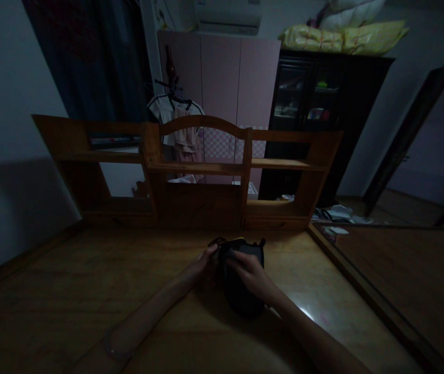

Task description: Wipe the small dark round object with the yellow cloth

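Note:
A black bag [245, 298] with a greyish inside stands on the wooden board in front of me, its opening turned upward. My left hand [206, 258] is closed at the bag's left side, on its edge. Close to those fingertips is a small dark brown shiny piece [217, 242], too dim to name. My right hand [248, 267] reaches over the bag's mouth, fingers bent and pressed together. What its fingertips hold, if anything, is hidden in the dark. A bit of yellow [240, 239] shows at the bag's far rim.
A wooden shelf unit [202, 167] runs along the board's far edge. A raised wooden rail [356, 275] borders the right side, with a brown floor beyond. Behind stand a pink wardrobe [220, 78], hanging clothes [185, 130] and a black cabinet [356, 104]. The room is dim.

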The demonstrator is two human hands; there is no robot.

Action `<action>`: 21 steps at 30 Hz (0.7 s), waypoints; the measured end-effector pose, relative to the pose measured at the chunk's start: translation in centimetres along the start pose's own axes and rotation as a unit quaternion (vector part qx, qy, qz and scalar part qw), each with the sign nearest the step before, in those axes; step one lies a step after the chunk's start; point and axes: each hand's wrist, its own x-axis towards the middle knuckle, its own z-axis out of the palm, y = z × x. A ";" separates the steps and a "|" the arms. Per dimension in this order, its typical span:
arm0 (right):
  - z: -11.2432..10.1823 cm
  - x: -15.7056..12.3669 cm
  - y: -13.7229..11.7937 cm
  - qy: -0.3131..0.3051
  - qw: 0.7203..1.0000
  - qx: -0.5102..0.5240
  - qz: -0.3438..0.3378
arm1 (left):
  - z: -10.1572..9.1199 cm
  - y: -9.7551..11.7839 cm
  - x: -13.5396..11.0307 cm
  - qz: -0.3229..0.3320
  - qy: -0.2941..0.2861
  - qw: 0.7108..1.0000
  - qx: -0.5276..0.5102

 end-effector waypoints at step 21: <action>-0.1 0.2 -1.1 0.051 0.996 0.036 0.064 | 0.4 -0.7 1.5 0.000 -0.036 0.999 -0.005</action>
